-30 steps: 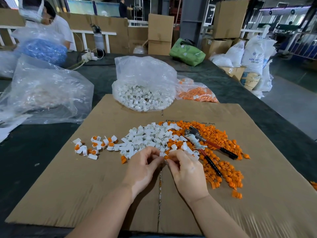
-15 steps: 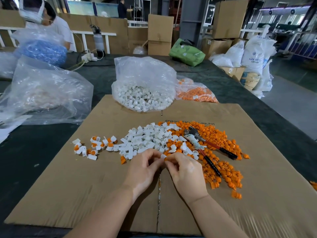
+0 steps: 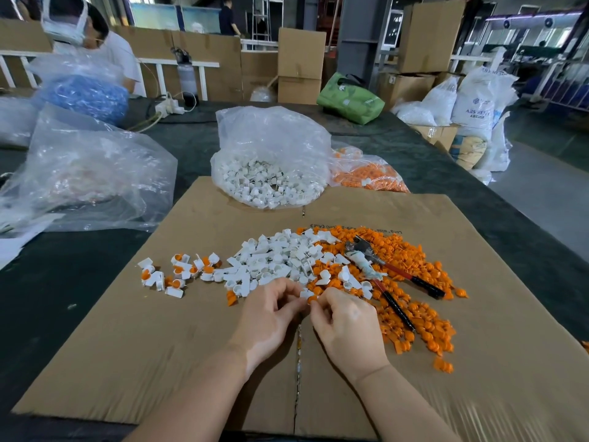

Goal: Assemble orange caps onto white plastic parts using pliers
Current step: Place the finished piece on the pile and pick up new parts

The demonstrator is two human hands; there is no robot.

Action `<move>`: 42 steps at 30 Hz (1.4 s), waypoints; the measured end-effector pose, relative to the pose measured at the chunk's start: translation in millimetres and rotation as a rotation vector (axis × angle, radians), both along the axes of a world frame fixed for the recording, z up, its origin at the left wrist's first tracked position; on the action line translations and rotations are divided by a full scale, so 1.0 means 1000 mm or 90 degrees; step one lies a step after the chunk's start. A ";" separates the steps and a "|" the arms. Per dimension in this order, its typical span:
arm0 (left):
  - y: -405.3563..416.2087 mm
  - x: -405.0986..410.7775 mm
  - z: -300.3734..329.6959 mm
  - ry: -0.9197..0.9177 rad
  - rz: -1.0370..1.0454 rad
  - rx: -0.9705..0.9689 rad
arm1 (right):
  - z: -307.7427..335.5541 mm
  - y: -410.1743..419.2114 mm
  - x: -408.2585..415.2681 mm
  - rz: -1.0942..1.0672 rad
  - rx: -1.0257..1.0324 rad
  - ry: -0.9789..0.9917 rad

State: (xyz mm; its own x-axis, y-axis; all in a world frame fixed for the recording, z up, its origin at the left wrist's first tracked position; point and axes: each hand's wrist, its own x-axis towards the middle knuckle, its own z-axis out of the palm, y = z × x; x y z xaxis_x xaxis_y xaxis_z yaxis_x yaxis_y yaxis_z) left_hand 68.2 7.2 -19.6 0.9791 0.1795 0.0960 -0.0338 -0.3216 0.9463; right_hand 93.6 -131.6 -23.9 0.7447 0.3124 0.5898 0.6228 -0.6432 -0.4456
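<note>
My left hand (image 3: 271, 317) and my right hand (image 3: 345, 327) meet fingertip to fingertip above the cardboard sheet (image 3: 159, 346). Between them I pinch a small white plastic part (image 3: 306, 294) with an orange cap (image 3: 312, 299) at its lower edge. Just beyond lies a pile of white parts (image 3: 280, 253), and to its right a spread of orange caps (image 3: 414, 301). The pliers (image 3: 379, 272), with red and black handles, lie on the orange caps, untouched. A small group of parts with orange caps in them (image 3: 172, 272) sits at the left.
A clear bag of white parts (image 3: 271, 173) and a bag of orange caps (image 3: 369, 173) stand behind the cardboard. Large crumpled plastic bags (image 3: 89, 173) lie at the left. Another person (image 3: 92, 43) sits at the far left. Boxes and sacks (image 3: 471, 106) stand at the right.
Both hands stay close together at the near edge of the piles, fingers shifting slightly on the small piece between them. The pliers have not moved.
</note>
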 end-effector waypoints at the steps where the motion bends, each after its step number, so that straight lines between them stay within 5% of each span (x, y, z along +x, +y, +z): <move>1: 0.000 0.000 0.000 0.002 -0.003 0.005 | 0.000 0.000 0.000 0.002 0.002 0.004; 34: -0.001 0.002 0.003 0.022 0.055 -0.077 | 0.004 -0.002 0.000 0.066 0.041 0.009; 42: -0.004 0.010 0.008 0.047 0.088 -0.076 | 0.008 -0.016 0.012 -0.047 0.042 -0.013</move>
State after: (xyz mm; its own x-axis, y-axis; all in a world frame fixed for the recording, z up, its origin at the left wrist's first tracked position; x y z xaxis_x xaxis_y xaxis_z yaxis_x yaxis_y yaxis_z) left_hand 78.2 3.6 -11.7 0.9481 0.3180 -0.0049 0.0735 -0.2038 0.9763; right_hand 105.9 -147.9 -15.6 0.7521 0.2172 0.6222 0.5838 -0.6576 -0.4762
